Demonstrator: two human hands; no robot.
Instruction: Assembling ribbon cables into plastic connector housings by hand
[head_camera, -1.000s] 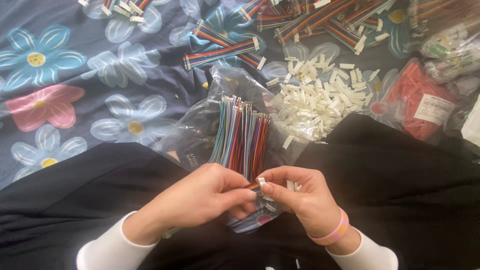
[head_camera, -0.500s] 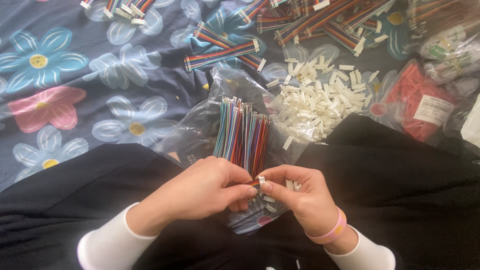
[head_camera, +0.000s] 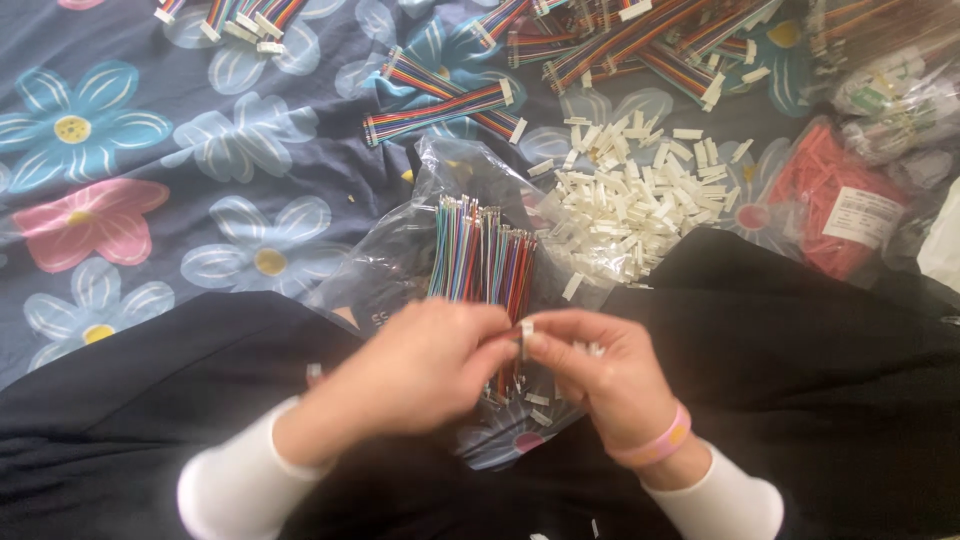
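White plastic makes the small connector piece (head_camera: 526, 329) that both hands pinch together. The left hand (head_camera: 425, 365) and the right hand (head_camera: 600, 375) meet fingertip to fingertip, just below the bunch of thin rainbow wires (head_camera: 483, 262). The wires lie on a clear plastic bag (head_camera: 400, 250). Right of the wires sits a pile of small white plastic connectors (head_camera: 640, 200). Farther right lies a bag of red pieces (head_camera: 815, 190). All rest on a dark blue flowered cloth (head_camera: 150, 180).
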